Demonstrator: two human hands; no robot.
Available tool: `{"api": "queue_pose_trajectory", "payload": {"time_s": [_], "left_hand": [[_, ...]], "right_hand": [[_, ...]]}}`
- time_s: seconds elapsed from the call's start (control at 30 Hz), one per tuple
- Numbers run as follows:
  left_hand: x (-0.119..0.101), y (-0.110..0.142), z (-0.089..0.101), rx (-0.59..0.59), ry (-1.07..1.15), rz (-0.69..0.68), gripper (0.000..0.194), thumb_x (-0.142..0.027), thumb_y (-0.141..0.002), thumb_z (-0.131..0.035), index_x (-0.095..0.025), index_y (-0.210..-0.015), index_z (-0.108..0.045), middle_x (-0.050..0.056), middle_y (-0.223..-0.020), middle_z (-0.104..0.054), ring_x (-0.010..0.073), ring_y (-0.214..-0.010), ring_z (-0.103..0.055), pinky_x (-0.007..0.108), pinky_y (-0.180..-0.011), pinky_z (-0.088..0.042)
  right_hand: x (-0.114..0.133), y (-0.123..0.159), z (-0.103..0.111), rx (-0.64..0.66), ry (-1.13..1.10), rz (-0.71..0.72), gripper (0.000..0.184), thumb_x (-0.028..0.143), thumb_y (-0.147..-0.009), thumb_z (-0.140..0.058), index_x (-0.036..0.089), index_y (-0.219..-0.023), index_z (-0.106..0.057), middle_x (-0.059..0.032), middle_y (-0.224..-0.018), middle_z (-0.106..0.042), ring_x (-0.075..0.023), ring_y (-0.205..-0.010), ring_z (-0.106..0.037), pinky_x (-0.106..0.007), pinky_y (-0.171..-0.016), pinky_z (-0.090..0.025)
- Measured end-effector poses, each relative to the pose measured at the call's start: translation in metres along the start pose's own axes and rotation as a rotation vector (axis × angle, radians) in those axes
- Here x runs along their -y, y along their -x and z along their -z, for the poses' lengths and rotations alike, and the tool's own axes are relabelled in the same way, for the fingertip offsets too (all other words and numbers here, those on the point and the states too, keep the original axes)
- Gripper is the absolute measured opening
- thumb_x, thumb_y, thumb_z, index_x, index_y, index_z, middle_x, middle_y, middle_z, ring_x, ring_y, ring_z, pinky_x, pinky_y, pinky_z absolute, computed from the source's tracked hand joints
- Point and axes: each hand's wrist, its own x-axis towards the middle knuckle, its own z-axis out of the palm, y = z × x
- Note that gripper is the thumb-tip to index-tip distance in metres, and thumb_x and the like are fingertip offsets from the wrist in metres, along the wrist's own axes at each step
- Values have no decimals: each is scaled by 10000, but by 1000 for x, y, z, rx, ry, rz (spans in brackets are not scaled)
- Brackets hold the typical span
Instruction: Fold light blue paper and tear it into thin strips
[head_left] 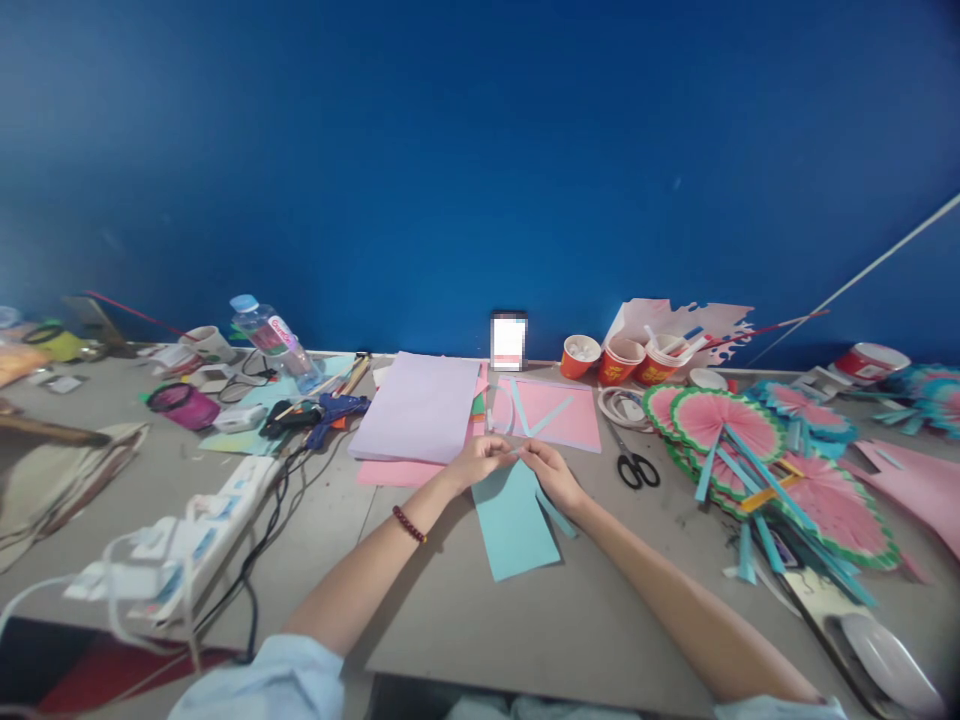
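My left hand (pixel 484 462) and my right hand (pixel 551 475) meet over the middle of the table, fingertips pinched together. Between them shows a small light-blue piece of paper (pixel 517 452), mostly hidden by the fingers. Below the hands a teal sheet of paper (pixel 517 530) lies at a slant on the table. A narrow teal paper strip (pixel 559 516) runs out from beneath my right hand, along the sheet's right side. Just beyond my fingers, light-blue strips (pixel 551 415) lie across a pink sheet (pixel 581 428).
Lilac paper (pixel 420 405) is stacked behind my left hand. Black-handled scissors (pixel 638 470) lie right, near pink-and-green paper fans (pixel 727 425). Red cups (pixel 619 362) and a phone (pixel 508 342) stand by the wall. Left are a glue gun (pixel 330 415), bottle (pixel 277 340) and power strip (pixel 217 535).
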Motion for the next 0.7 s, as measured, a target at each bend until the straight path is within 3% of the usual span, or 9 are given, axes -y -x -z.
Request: {"api": "queue_pose_trajectory", "payload": {"time_s": [0.37, 0.7], "left_hand": [[6, -4, -5, -94, -111, -68, 456, -581, -635, -682, -149, -621, -539, -57, -514, -315, 75, -490, -244, 244, -480, -165], [11, -5, -6, -109, -119, -84, 445, -579, -680, -655, -148, -639, -553, -52, -518, -297, 76, -484, -225, 260, -472, -174]], "right_hand": [[-4, 1, -2, -64, -25, 33, 394, 575, -744, -560, 202, -668, -458, 43, -579, -409, -101, -532, -358, -235, -523, -328], [-7, 0, -2, -78, -76, 8, 401, 584, -731, -584, 205, -680, -464, 50, -568, -407, -99, -520, -351, -236, -513, -315]]}}
